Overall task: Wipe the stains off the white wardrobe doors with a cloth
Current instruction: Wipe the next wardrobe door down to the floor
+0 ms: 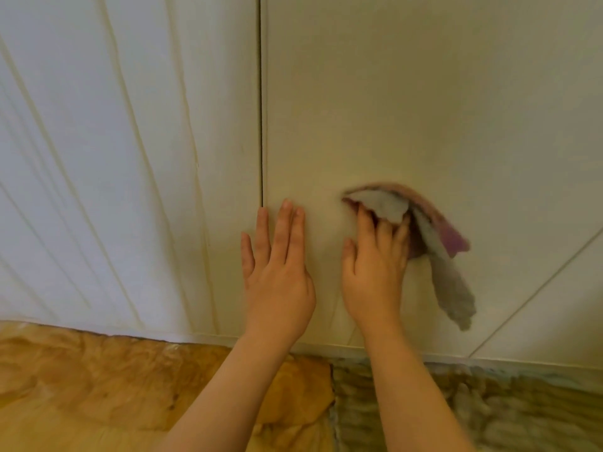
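Two white wardrobe doors fill the view, split by a dark vertical gap (261, 125). The right door (408, 109) is plain and flat. My left hand (277, 265) lies flat against it near the gap, fingers straight and pointing up. My right hand (375, 265) presses a grey and purple cloth (437, 252) onto the same door, fingertips tucked under a fold of it. The cloth is blurred, and one grey end hangs down to the right of my wrist. No distinct stain shows on the door.
The left door (114, 158) has raised vertical grooves. Below the doors runs a patterned floor, orange-brown (98, 386) on the left and grey-brown (505, 406) on the right. A diagonal line (538, 288) crosses the lower right of the door.
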Tool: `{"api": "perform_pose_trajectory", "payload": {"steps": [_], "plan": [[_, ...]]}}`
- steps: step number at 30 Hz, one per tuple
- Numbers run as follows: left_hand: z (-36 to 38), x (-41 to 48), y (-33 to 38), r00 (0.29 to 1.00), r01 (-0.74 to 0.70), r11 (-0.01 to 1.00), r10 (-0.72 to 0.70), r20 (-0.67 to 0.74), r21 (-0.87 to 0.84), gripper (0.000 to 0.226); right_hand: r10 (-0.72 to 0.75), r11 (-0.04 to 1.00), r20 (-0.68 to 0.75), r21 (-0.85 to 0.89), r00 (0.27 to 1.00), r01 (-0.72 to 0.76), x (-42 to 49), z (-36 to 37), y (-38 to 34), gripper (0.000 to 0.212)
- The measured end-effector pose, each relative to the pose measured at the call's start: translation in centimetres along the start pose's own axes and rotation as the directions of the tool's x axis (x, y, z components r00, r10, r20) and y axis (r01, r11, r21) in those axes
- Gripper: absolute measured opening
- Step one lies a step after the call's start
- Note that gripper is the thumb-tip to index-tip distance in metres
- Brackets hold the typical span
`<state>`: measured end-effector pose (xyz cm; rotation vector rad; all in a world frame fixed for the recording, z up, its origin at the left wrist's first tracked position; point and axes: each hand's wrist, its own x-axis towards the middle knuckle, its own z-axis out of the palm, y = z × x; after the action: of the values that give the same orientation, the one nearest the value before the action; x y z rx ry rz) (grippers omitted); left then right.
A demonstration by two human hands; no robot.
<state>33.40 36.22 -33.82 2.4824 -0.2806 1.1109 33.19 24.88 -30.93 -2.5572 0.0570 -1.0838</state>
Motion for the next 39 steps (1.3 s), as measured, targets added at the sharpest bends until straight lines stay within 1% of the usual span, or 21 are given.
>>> {"api": "perform_pose_trajectory", "payload": {"steps": [5, 9, 13, 16, 17, 18, 19, 20, 22, 23, 24, 25, 27, 28, 29, 32, 35, 36, 37, 38, 39], "plan": [[2.3, -3.2, -0.9, 0.999, 0.033, 0.999, -0.035, 0.034, 0.041, 0.072, 0.057, 0.993, 0.208, -0.11, 0.976, -0.035, -7.8, 4.4, 2.9, 0.051], [3.4, -5.4, -2.0, 0.997, 0.0, 0.998, -0.004, 0.076, 0.058, 0.079, 0.135, 0.991, 0.359, -0.068, 0.923, -0.119, -10.6, 5.7, 3.6, 0.075], [3.6, -6.0, -2.3, 0.996, -0.008, 0.998, 0.002, 0.09, 0.065, 0.081, 0.226, 0.968, 0.449, -0.001, 0.865, -0.252, -13.1, 6.5, 4.1, 0.074], [3.6, -6.1, -2.5, 0.995, -0.006, 0.998, 0.0, 0.099, 0.061, 0.082, 0.314, 0.941, 0.531, -0.061, 0.787, -0.333, -13.5, 6.7, 3.9, 0.069], [3.6, -6.0, -2.5, 0.995, -0.005, 0.998, -0.001, 0.099, 0.06, 0.082, 0.368, 0.917, 0.527, -0.068, 0.766, -0.393, -13.4, 6.9, 4.0, 0.068], [3.6, -6.1, -2.4, 0.995, -0.003, 0.998, -0.003, 0.099, 0.057, 0.082, 0.44, 0.875, 0.541, -0.078, 0.717, -0.478, -13.1, 6.7, 3.8, 0.068], [3.7, -6.1, -2.4, 0.995, -0.001, 0.999, -0.004, 0.096, 0.052, 0.082, 0.518, 0.8, 0.562, -0.05, 0.645, -0.599, -13.0, 7.2, 3.8, 0.067], [3.7, -6.1, -2.4, 0.996, -0.001, 0.999, -0.003, 0.094, 0.048, 0.081, 0.589, 0.67, 0.593, 0.022, 0.549, -0.742, -12.7, 7.3, 3.9, 0.066], [3.6, -5.9, -2.5, 0.995, -0.001, 0.999, -0.004, 0.096, 0.052, 0.082, 0.661, 0.355, 0.634, 0.209, 0.402, -0.911, -12.0, 7.9, 3.7, 0.068], [3.6, -5.8, -2.5, 0.995, 0.003, 0.999, -0.009, 0.102, 0.054, 0.083, 0.691, 0.181, 0.641, 0.296, 0.335, -0.938, -11.8, 8.3, 3.9, 0.062], [3.6, -5.9, -2.5, 0.994, 0.007, 0.999, -0.013, 0.109, 0.052, 0.083, 0.703, -0.004, 0.665, 0.359, 0.253, -0.933, -11.7, 8.3, 4.0, 0.054], [3.6, -5.9, -2.5, 0.994, 0.01, 0.999, -0.015, 0.11, 0.045, 0.083, 0.684, -0.145, 0.706, 0.38, 0.185, -0.913, -11.5, 8.3, 4.1, 0.047], [3.6, -6.0, -2.4, 0.995, 0.014, 0.999, -0.017, 0.1, 0.036, 0.084, 0.637, -0.402, 0.759, 0.475, 0.134, -0.783, -11.3, 7.9, 4.7, 0.032], [3.6, -6.1, -2.4, 0.995, 0.011, 0.999, -0.014, 0.1, 0.035, 0.085, 0.611, -0.522, 0.785, 0.495, 0.101, -0.694, -11.2, 7.6, 4.9, 0.031], [3.6, -6.0, -2.4, 0.995, 0.007, 0.999, -0.01, 0.1, 0.034, 0.085, 0.606, -0.538, 0.79, 0.49, 0.089, -0.685, -11.2, 7.7, 5.2, 0.035], [3.7, -6.0, -2.7, 0.994, -0.002, 0.999, -0.002, 0.112, 0.037, 0.086, 0.577, -0.678, 0.816, 0.496, 0.025, -0.542, -11.3, 7.5, 5.3, 0.044], [3.6, -6.2, -2.6, 0.994, -0.011, 0.999, 0.007, 0.112, 0.034, 0.084, 0.579, -0.684, 0.815, 0.49, 0.005, -0.54, -10.9, 7.1, 5.5, 0.043], [3.6, -6.2, -2.6, 0.993, -0.011, 0.999, 0.006, 0.114, 0.039, 0.083, 0.588, -0.662, 0.809, 0.498, 0.025, -0.56, -10.8, 7.0, 5.4, 0.043], [3.6, -6.1, -2.6, 0.993, -0.008, 0.999, 0.003, 0.114, 0.044, 0.082, 0.556, -0.698, 0.831, 0.482, 0.024, -0.529, -10.3, 6.7, 4.9, 0.043], [3.6, -6.0, -2.6, 0.993, 0.001, 0.999, -0.007, 0.117, 0.047, 0.08, 0.577, -0.677, 0.816, 0.498, 0.028, -0.542, -10.2, 6.4, 4.8, 0.04], [3.7, -6.0, -2.6, 0.993, 0.012, 0.999, -0.017, 0.117, 0.045, 0.078, 0.602, -0.642, 0.796, 0.531, 0.066, -0.553, -9.8, 6.0, 4.1, 0.033]]}}
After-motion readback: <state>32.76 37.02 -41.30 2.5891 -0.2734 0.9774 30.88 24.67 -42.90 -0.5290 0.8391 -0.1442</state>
